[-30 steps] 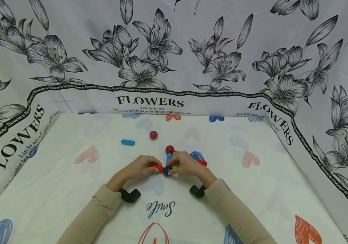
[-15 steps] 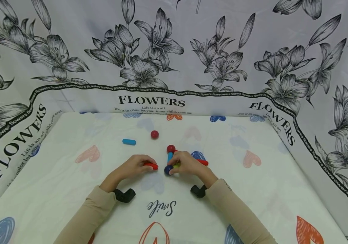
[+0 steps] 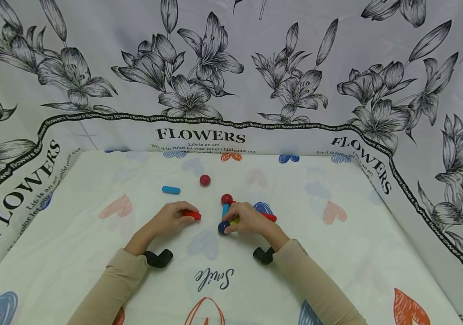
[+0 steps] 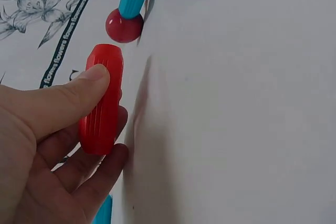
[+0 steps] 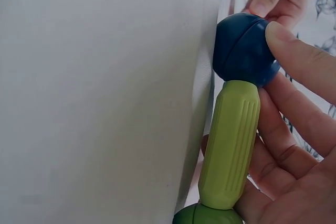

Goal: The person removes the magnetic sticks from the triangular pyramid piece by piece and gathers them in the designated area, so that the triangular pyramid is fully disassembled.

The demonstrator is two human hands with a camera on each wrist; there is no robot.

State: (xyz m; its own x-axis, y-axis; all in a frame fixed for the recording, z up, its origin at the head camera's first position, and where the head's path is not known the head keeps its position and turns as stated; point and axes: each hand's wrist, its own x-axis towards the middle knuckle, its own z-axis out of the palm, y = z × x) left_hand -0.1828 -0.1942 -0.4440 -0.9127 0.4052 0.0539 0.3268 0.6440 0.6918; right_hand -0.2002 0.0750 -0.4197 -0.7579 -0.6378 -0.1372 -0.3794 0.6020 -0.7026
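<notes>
Near the middle of the tablecloth (image 3: pixel 337 253), the left hand (image 3: pixel 166 221) pinches a red stick (image 3: pixel 191 215) and has drawn it leftward off the blue ball (image 3: pixel 223 227), which the right hand (image 3: pixel 249 219) holds with its green stick (image 5: pixel 229 142); that joint is now undone.

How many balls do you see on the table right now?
4: a loose red ball at the back, a red ball on the structure, a dark blue ball at the right hand, a green ball. More may be hidden.

Both forearms reach forward, left hand (image 3: pixel 169 218) and right hand (image 3: pixel 247 219) curled.
</notes>
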